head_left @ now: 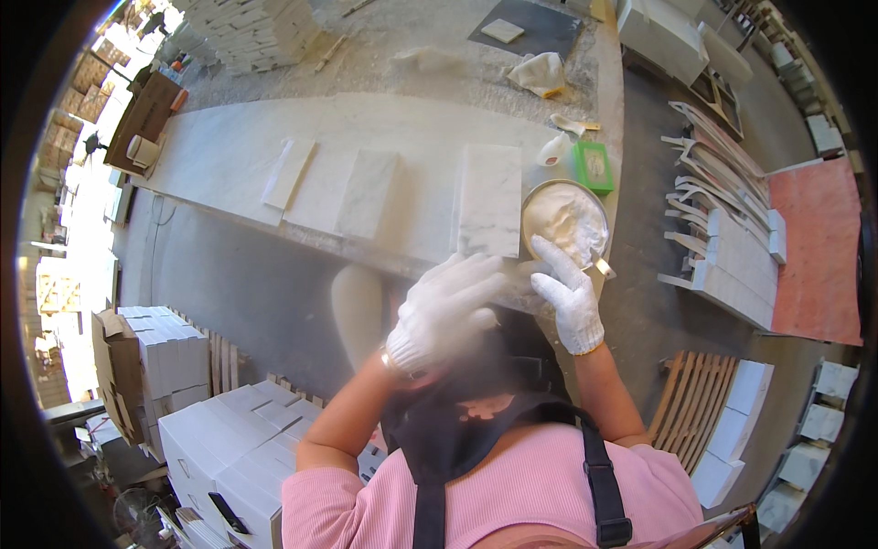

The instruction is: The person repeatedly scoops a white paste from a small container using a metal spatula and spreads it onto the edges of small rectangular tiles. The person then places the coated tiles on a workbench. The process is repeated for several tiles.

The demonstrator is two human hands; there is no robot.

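My left hand, in a white knitted glove, hovers at the table's near edge with its fingers stretched out, and nothing shows in it. My right hand, gloved alike, is at the near rim of a round pan of white powder. Its thumb and fingers are apart, fingertips by the rim; whether they touch it I cannot tell. A pale, grey-veined marble tile lies left of the pan, just beyond my left hand. Two more marble tiles, a middle one and a narrow one, lie farther left.
Beyond the pan stand a green box, a small white bottle and a brush. A crumpled cloth lies farther back. White cartons are stacked at lower left; a wooden pallet is at right. Whitish haze blurs the air near my lap.
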